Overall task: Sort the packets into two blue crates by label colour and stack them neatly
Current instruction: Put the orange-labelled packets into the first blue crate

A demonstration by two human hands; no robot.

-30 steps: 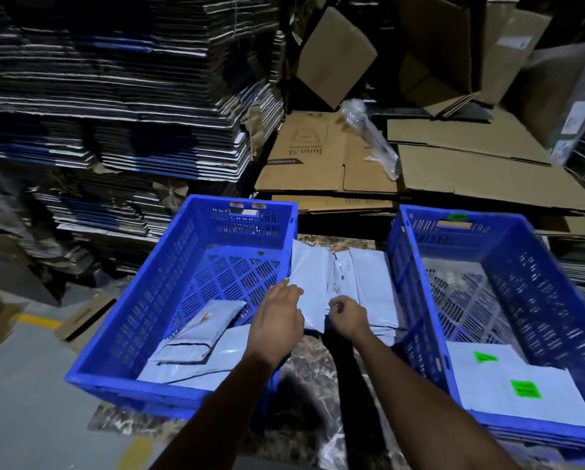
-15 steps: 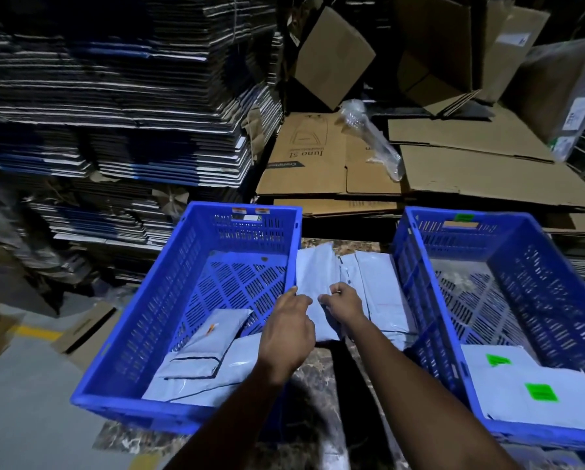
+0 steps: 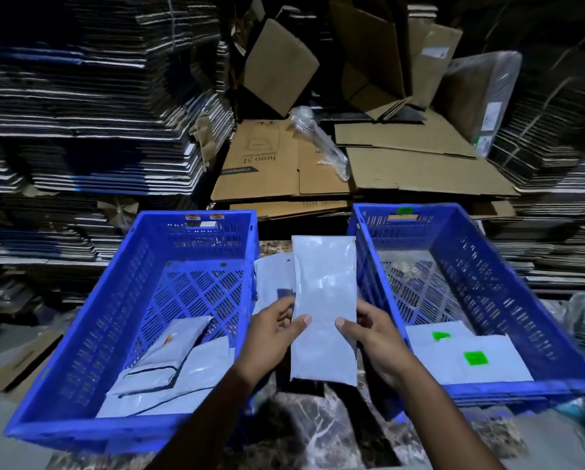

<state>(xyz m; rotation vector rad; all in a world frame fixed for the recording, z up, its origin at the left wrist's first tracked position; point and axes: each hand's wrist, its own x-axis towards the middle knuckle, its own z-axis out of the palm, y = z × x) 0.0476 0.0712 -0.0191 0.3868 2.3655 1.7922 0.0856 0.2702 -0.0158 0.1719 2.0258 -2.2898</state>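
Between two blue crates I hold a long grey packet (image 3: 323, 300) upright, its plain side facing me. My left hand (image 3: 273, 330) pinches its left edge and my right hand (image 3: 374, 334) pinches its right edge. Its label is not visible. The left crate (image 3: 80, 334) holds grey packets (image 3: 169, 371), one showing a small orange mark. The right crate (image 3: 528, 283) holds white packets with green labels (image 3: 467, 357). More grey packets (image 3: 272, 276) lie on the marble surface behind the held one.
Stacks of flattened cardboard (image 3: 80, 130) rise at the left and far right. Brown cartons (image 3: 403, 171) and a clear plastic wrap (image 3: 321, 140) lie behind the crates. A marble tabletop (image 3: 318, 429) shows below my arms. Grey floor sits at the lower left.
Both hands lifted one grey packet off the pile between the crates and raised it upright toward me. The view has shifted closer.
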